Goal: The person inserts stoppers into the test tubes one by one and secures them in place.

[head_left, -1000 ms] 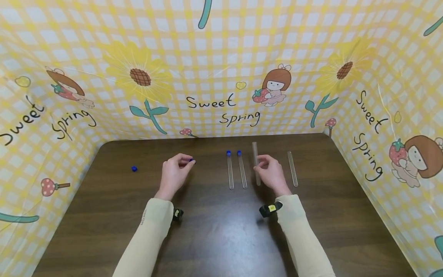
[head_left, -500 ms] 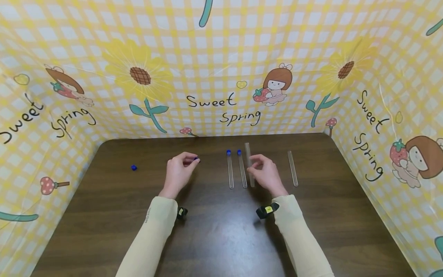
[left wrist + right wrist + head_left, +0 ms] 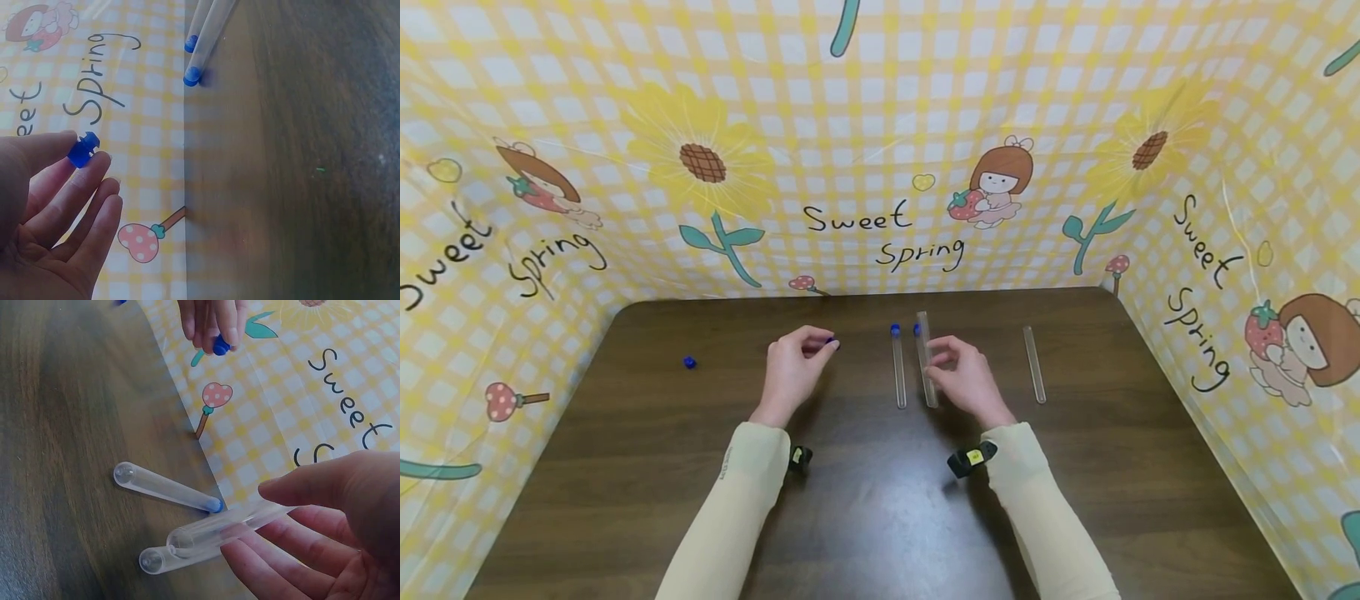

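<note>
Between thumb and fingertips my left hand (image 3: 793, 371) pinches a small blue cap (image 3: 83, 150), held up above the table. My right hand (image 3: 967, 379) holds a clear test tube (image 3: 209, 536) between thumb and fingers; no cap shows on its far end. From the head view, this tube overlaps a second tube (image 3: 153, 560) lying beneath, whose blue cap (image 3: 917, 330) peeks out at the left. Beside that lies another clear tube (image 3: 898, 375) with a blue cap on its far end. The hands are apart, left hand left of the tubes.
On the right of the brown table (image 3: 865, 500) lies an uncapped test tube (image 3: 1034, 367). A loose blue cap (image 3: 690, 362) sits at the left. Yellow checked cloth (image 3: 850, 150) walls in the back and both sides.
My right hand has carried the test tube leftward until it overlaps the nearer capped tube. My left hand has shifted slightly right with the blue cap.
</note>
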`<state>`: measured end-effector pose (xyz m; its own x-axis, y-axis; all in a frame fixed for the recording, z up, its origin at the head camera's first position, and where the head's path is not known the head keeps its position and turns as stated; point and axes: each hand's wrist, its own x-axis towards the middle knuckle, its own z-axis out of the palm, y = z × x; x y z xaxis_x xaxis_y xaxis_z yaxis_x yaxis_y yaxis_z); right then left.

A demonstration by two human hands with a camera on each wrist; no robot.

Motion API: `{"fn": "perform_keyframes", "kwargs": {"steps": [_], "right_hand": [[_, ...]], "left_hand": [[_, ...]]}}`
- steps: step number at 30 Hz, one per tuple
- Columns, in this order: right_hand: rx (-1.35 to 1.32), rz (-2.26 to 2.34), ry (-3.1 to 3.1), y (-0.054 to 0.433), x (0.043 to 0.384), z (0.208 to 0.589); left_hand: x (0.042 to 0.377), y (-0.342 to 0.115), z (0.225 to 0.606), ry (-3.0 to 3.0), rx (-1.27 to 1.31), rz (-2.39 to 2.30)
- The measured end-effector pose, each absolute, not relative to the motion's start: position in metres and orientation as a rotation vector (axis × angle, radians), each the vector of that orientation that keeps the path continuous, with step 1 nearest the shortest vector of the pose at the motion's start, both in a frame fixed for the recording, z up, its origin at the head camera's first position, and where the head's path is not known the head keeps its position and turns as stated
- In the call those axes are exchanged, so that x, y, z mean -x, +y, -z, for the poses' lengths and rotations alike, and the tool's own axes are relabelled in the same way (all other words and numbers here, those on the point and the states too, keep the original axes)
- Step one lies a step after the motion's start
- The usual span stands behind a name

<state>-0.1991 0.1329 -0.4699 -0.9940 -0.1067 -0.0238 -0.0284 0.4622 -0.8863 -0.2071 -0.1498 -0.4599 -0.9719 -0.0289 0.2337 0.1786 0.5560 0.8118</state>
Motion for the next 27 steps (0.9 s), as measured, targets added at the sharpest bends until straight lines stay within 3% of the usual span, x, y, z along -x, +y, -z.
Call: {"fn": "perform_keyframes", "kwargs": {"steps": [27], "right_hand": [[0.229,1.615,2.505,0.103,0.191,0.476]], "left_hand": [[0.215,-0.14,0.452,-2.56,0.169,1.4]]}}
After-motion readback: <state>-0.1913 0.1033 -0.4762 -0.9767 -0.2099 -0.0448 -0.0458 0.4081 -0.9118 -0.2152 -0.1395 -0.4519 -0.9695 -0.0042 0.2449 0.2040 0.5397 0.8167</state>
